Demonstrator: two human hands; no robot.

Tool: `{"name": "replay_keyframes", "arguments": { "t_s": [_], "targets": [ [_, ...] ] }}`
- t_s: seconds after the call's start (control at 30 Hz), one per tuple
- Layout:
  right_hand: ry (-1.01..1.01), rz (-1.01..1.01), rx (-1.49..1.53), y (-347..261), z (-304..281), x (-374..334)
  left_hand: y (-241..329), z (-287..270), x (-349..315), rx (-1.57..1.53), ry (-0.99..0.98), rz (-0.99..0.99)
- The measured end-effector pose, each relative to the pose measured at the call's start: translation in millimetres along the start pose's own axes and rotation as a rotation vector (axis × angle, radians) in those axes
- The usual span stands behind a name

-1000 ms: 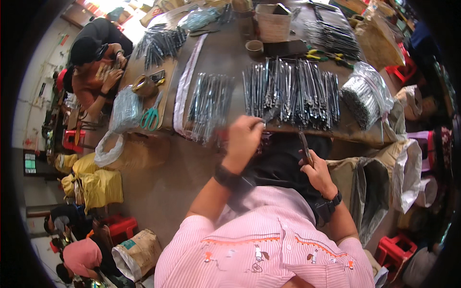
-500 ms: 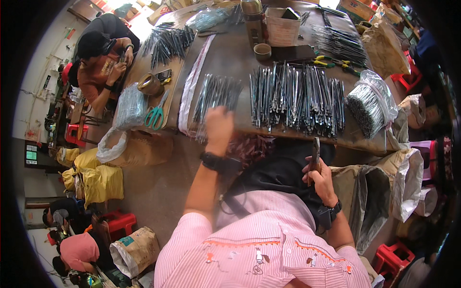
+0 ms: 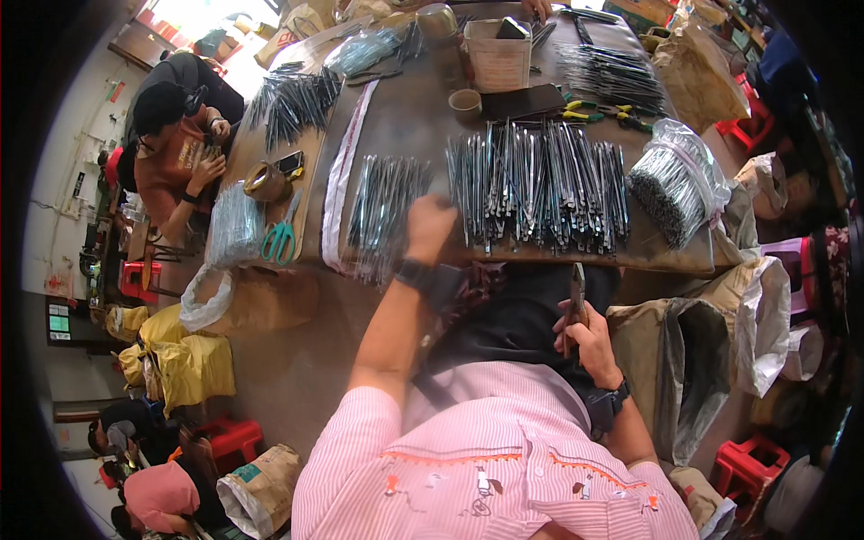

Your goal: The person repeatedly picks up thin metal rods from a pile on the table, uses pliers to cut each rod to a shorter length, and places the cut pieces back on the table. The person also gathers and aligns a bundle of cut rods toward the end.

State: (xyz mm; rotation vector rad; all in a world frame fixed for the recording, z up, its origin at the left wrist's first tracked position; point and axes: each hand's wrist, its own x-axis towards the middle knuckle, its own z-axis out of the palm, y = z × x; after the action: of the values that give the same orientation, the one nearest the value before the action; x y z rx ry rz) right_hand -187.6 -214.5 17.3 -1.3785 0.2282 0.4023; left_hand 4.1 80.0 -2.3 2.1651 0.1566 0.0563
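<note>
Metal rods in clear sleeves (image 3: 385, 209), a loose fanned bundle, lie at the near edge of the dark worktable (image 3: 409, 117), left of centre. Left hand (image 3: 428, 229) rests on the right side of this bundle, fingers curled down over it; motion blur hides whether any rod is pinched, so grip cannot be told. Black watch band on that wrist.

Right hand (image 3: 589, 337) is low, off the table's near edge, above the lap. It is closed around a slim dark tool (image 3: 577, 290) that stands upright out of the fist; kind of tool not clear.

Right of the left hand: a wide row of bare metal rods (image 3: 540, 184) laid side by side, ends toward the near edge. Further right, a bagged bundle of rods (image 3: 677, 180) in clear plastic, near the table's right corner.

Left end of table: green-handled scissors (image 3: 281, 236), a roll of brown tape (image 3: 264, 182), a white strip (image 3: 340, 180) running near to far.

Far side: small brown cup (image 3: 465, 105), cardboard box (image 3: 497, 54), yellow-handled pliers (image 3: 583, 111).

Another person (image 3: 175, 148) sits at the far left, hands raised close to the chest.
</note>
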Motion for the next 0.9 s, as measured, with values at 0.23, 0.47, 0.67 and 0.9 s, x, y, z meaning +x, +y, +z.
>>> {"name": "replay_keyframes", "arguments": {
  "t_s": [0.23, 0.47, 0.67, 0.9],
  "targets": [
    [-0.003, 0.065, 0.063, -10.8, -11.8, -5.3, -2.2, -18.7, -21.2, -0.924, -0.308, -0.411],
    [-0.014, -0.036, 0.423, -6.6, -26.3, 2.1, 21.3, -29.0, -57.3, -1.107, -0.339, -0.498],
    [0.175, -0.331, 0.903, -18.1, -79.6, 20.8, 37.2, -40.7, -85.5, -1.149, -0.393, -0.521],
    [0.641, -0.313, 0.624, -25.5, -133.0, 46.9, 34.9, -45.2, -107.5, -1.160, -0.394, -0.524]
  ]
}}
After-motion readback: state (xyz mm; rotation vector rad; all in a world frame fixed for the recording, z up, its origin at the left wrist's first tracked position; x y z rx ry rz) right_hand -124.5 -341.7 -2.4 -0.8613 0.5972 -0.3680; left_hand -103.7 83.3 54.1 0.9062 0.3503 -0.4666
